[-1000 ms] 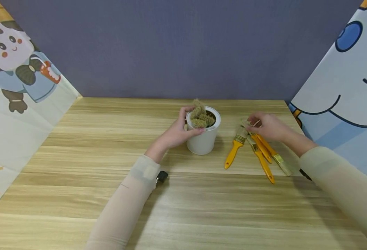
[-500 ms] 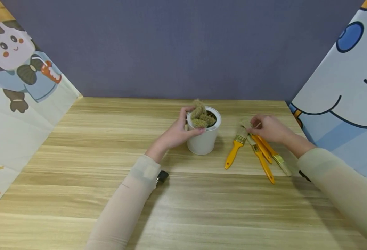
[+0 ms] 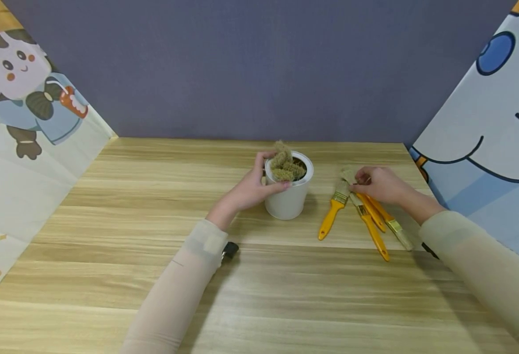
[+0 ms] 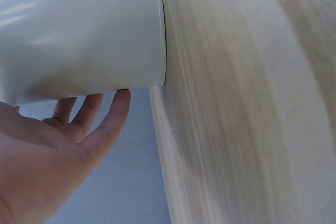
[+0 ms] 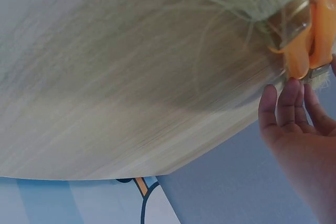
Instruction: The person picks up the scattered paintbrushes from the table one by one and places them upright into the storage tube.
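A white pot with a fuzzy cactus and dark soil stands upright on the table. My left hand grips it from the left, thumb over the near rim. In the left wrist view, fingertips of the left hand touch the pot wall. To the right of the pot lie several orange-handled paintbrushes, overlapping in a fan. At their far end my right hand pinches a paintbrush by its handle end; in the right wrist view, its fingers meet an orange handle tip.
A dark wall rises behind the wooden table. Cartoon-printed panels flank both sides. Below the left sleeve a small black device shows.
My right hand shifts slightly right and toward me at the brushes' far end. The left hand keeps its grip on the pot, and the brushes stay nearly where they were.
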`<state>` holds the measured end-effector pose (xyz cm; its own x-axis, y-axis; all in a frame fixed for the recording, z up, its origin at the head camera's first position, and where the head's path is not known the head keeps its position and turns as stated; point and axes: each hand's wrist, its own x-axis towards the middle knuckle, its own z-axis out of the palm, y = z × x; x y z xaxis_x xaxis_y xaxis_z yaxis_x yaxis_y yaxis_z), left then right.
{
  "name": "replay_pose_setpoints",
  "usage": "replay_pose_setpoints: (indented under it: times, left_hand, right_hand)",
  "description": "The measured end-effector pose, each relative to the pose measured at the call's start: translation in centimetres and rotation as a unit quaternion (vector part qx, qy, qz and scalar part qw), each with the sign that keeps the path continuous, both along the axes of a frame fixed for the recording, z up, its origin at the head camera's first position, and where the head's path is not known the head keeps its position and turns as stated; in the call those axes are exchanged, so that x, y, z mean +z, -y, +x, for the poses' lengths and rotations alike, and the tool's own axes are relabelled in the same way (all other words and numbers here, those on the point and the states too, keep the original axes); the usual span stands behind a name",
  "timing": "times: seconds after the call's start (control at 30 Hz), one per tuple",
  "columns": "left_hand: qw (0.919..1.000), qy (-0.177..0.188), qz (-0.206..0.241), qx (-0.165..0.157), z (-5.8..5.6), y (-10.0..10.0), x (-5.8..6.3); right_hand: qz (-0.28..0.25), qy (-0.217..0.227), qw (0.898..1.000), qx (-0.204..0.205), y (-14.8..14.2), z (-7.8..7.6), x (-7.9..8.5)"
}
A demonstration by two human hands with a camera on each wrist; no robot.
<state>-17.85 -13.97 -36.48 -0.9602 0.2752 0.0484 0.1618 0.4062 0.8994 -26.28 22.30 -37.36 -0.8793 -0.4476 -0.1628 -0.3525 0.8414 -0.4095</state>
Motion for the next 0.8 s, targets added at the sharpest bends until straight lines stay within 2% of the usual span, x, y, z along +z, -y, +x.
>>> replay_pose_setpoints:
  times: [0.47, 0.8]
  left_hand:
    - [1.0000, -0.003, -0.003, 0.001, 0.08, -0.06, 0.00]
    - [1.0000, 0.001, -0.003, 0.003, 0.26, -0.06, 0.07]
  right_hand:
    - [-0.005, 0.010, 1.000, -0.019, -0.19, -0.30, -0.47]
    - [-0.046, 0.026, 0.998, -0.036, -0.07, -0.21, -0.31]
